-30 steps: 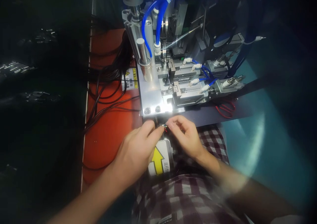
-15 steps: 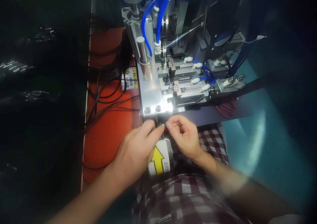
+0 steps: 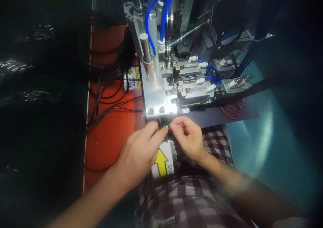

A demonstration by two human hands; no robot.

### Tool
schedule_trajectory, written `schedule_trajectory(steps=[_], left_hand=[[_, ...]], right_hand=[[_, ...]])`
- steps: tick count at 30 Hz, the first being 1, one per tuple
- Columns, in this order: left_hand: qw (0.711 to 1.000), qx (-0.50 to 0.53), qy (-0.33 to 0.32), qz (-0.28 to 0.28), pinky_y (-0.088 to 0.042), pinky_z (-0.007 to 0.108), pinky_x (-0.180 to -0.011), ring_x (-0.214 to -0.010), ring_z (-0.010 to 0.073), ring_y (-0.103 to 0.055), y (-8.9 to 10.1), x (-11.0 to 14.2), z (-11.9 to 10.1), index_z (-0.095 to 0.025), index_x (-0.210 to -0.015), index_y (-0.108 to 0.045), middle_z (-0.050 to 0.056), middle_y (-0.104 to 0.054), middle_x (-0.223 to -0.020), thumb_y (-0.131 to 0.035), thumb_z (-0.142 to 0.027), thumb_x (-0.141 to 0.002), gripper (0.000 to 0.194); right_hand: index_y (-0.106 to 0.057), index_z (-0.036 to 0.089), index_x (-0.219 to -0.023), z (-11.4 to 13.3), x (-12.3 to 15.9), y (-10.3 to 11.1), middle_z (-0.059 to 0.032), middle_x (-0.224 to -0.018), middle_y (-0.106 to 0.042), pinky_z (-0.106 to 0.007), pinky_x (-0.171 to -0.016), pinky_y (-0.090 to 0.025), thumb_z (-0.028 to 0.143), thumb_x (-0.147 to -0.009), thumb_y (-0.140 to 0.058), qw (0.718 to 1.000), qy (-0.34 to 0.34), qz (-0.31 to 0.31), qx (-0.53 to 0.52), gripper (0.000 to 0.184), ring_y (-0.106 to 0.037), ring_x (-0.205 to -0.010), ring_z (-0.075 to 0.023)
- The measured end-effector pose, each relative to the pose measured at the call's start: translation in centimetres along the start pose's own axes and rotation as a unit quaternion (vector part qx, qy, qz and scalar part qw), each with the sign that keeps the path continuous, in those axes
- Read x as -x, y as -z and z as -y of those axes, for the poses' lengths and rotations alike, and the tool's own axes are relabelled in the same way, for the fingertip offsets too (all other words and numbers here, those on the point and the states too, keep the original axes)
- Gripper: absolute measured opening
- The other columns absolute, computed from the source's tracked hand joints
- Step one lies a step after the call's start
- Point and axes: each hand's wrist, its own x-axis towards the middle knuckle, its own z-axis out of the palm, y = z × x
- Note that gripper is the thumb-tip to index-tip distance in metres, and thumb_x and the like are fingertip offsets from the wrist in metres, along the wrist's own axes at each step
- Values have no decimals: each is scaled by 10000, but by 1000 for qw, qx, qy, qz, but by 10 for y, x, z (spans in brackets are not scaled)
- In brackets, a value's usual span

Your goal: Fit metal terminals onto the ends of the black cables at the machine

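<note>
Between my fingertips, just in front of the machine's metal plate (image 3: 153, 98), is a tiny bundle of thin wires (image 3: 169, 130), one of them red. My left hand (image 3: 138, 150) pinches it from the left with thumb and fingers. From the right, the thumb and forefinger of my right hand (image 3: 189, 137) close on the same wires. Their ends are mostly hidden by the fingertips and too small to make out. Below the hands is a rounded part with a white label (image 3: 164, 160) showing a yellow arrow.
Behind the hands stand metal pneumatic cylinders (image 3: 194, 95) with blue air tubes (image 3: 163, 19). Black cables (image 3: 111, 76) cross the orange surface (image 3: 111, 140) at left, near a warning sticker (image 3: 132, 78). A red wire loop (image 3: 230, 110) lies at right.
Both hands keep nearly the same place and pinch. The fingertips have shifted slightly around the wires, which show less than before. The view has tilted a little.
</note>
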Motion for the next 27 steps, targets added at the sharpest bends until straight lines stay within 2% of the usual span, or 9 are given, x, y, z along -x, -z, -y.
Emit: schedule_trajectory(steps=[10, 15, 18, 20, 24, 27], left_hand=[[1000, -3, -3, -5, -492, 213, -527, -652, 133, -586, -1, -1, 1, -94, -1021, -643, 64, -590, -784, -394, -5, -848, 316], [1000, -7, -4, -3, -499, 225, -537, -651, 138, -586, -1, 0, 1, -91, -1060, -636, 61, -589, -783, -404, -6, -845, 328], [1000, -3, -4, -6, -500, 228, -534, -656, 144, -592, -1, 0, 1, -81, -1063, -641, 66, -589, -785, -413, -6, -844, 324], [1000, -1, -4, -6, -497, 225, -529, -655, 142, -594, -2, 0, 1, -84, -1055, -647, 66, -589, -788, -416, -13, -851, 316], [1000, 5, -3, -4, -498, 228, -533, -640, 139, -592, -2, 1, 1, -89, -1054, -653, 61, -587, -789, -435, -31, -862, 296], [1000, 12, 1, -6, -499, 230, -536, -634, 138, -591, -3, 1, 3, -91, -1078, -647, 59, -586, -795, -447, -49, -875, 288]], right_hand=[[-568, 202, -776, -1, 0, 2, 7, -650, -529, -244, -474, -380, 250, -876, -562, 1000, 1, 2, 18, 111, -463, -558, -118], [-567, 201, -782, -1, 2, 2, 15, -648, -530, -237, -472, -376, 234, -866, -574, 1000, -19, -2, 14, 90, -462, -554, -113], [-549, 199, -757, 6, 1, -1, 28, -618, -515, -229, -464, -367, 241, -853, -580, 998, -66, -9, -4, 109, -451, -532, -106], [-536, 194, -724, 13, -2, -1, 31, -602, -515, -224, -459, -364, 247, -827, -594, 992, -121, -12, -25, 130, -447, -519, -102], [-522, 175, -655, 21, -8, 5, 58, -532, -444, -208, -417, -281, 292, -796, -616, 955, -265, 41, -123, 207, -350, -455, -73], [-499, 167, -612, 19, -3, 10, 73, -510, -395, -204, -406, -188, 375, -786, -647, 935, -300, 41, -182, 308, -266, -437, -50]])
